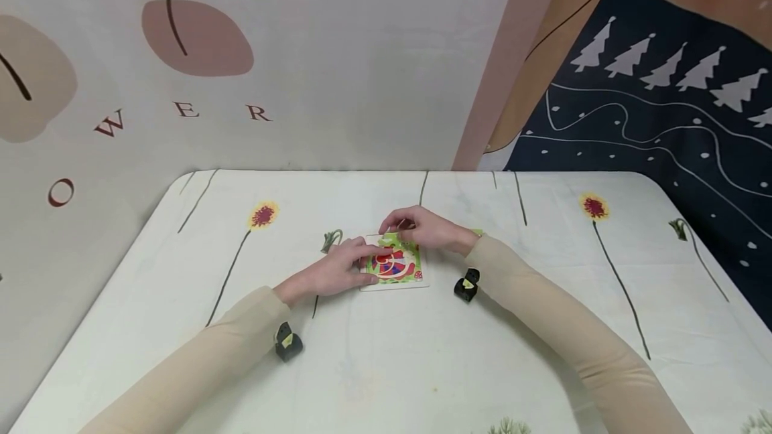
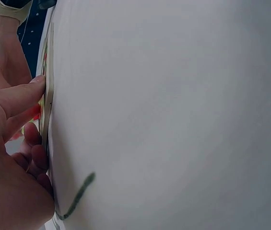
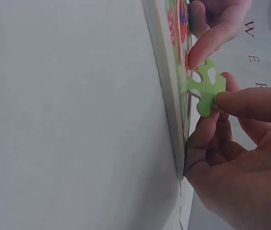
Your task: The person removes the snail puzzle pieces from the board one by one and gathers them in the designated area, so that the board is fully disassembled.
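A square jigsaw puzzle point(image 1: 399, 269) with a green, red and blue picture lies on the table in a pale tray with a raised edge. My right hand point(image 1: 431, 228) is over its far side, pinching a green puzzle piece point(image 3: 207, 86) between thumb and fingers. That piece stands tilted up from the picture, with a white patch on it. My left hand point(image 1: 340, 266) rests at the puzzle's left side, its index finger stretched across the picture. In the left wrist view, the left thumb point(image 2: 32, 87) lies against the tray's edge and the other fingertips are bent beside it.
Something small and green point(image 1: 477, 232) shows just behind the right wrist, mostly hidden. The white tablecloth point(image 1: 374, 360) bears printed flowers. A pale wall hanging with letters and a dark one with trees point(image 1: 639, 86) stand behind the table.
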### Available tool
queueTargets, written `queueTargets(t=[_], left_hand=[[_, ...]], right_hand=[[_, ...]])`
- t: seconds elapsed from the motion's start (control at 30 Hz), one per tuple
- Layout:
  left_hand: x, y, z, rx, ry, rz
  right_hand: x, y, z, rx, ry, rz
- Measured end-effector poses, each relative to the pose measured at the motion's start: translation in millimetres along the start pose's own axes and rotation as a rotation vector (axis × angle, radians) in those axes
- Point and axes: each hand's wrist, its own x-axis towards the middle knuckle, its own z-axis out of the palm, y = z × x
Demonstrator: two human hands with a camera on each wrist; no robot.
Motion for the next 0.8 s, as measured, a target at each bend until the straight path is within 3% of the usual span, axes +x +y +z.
queueTargets(t=[0.3,0.8], left_hand=[[0.7,-2.4,1.2,-0.011,-0.003,-0.002],[0.5,-1.9,-0.3,-0.027,-0.002,-0.007]], right_hand=[[-0.3,2.0,-1.1,0.062,0.060,0.015],[-8.2,-3.9,-8.9,0.032,0.075,-0.035]])
